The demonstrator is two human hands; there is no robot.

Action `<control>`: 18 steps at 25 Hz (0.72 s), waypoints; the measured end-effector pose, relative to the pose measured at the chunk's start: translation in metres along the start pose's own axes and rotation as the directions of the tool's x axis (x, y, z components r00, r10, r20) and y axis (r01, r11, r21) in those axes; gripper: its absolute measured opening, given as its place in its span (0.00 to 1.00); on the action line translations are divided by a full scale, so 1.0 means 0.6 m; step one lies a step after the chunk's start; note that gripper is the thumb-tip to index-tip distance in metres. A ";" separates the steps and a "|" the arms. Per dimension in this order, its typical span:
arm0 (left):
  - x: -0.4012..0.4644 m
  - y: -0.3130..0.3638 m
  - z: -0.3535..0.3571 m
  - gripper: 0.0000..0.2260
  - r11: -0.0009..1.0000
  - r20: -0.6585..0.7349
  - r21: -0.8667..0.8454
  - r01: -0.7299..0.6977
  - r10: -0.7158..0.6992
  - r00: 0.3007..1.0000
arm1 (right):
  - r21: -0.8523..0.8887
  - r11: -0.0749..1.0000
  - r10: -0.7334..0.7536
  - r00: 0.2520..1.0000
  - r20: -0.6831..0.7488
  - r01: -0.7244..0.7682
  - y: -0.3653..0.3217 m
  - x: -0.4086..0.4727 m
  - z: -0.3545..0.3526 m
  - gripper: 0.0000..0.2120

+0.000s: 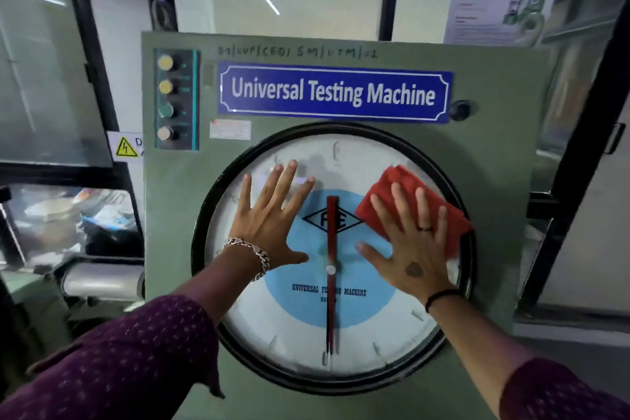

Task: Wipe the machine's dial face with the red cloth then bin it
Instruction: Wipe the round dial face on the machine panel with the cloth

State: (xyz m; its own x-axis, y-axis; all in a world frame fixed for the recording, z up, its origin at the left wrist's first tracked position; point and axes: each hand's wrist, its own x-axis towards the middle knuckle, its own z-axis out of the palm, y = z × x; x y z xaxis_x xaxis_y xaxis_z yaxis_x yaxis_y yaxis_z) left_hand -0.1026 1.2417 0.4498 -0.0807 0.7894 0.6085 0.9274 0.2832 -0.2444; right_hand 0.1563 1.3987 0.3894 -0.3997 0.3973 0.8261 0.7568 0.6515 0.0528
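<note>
The round dial face (341,334) with a black rim fills the lower middle of the green machine cabinet (494,85); it has a white outer ring, a blue centre and a red pointer. My right hand (412,242) lies flat with spread fingers on a folded red cloth (402,191), pressing it against the upper right of the dial glass. My left hand (272,215) rests flat on the upper left of the glass, fingers apart, holding nothing. No bin is in view.
A blue "Universal Testing Machine" plate (335,92) sits above the dial, and a column of round buttons (167,99) at the cabinet's upper left. Cluttered items (78,215) lie behind glass to the left. A paper notice (501,3) hangs at the upper right.
</note>
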 end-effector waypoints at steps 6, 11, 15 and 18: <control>0.020 0.012 -0.007 0.76 0.998 0.019 0.022 -0.051 0.051 0.999 | 0.076 0.995 -0.071 0.997 0.037 0.068 -0.060 -0.026 0.021 0.40; -0.025 -0.007 -0.034 0.74 0.999 0.109 -0.036 -0.030 0.034 0.993 | 0.112 0.986 0.106 0.986 0.125 -0.120 -0.044 -0.057 -0.011 0.38; -0.075 -0.041 -0.084 0.71 0.999 0.146 -0.039 0.021 -0.015 0.989 | 0.289 0.927 0.202 0.968 0.151 -0.239 -0.096 0.029 -0.068 0.37; -0.126 -0.085 -0.132 0.72 0.995 0.151 -0.050 0.081 -0.073 0.986 | 0.518 0.847 0.034 0.985 0.172 -0.120 -0.153 0.074 -0.110 0.35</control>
State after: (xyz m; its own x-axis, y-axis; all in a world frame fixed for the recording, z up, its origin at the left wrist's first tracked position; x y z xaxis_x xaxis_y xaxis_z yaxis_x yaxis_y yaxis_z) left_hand -0.1148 1.1247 0.4759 -0.2021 0.8398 0.5039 0.9349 0.3187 -0.1561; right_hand 0.1031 1.3137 0.4585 -0.4566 0.5244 0.7187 0.4211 0.8390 -0.3446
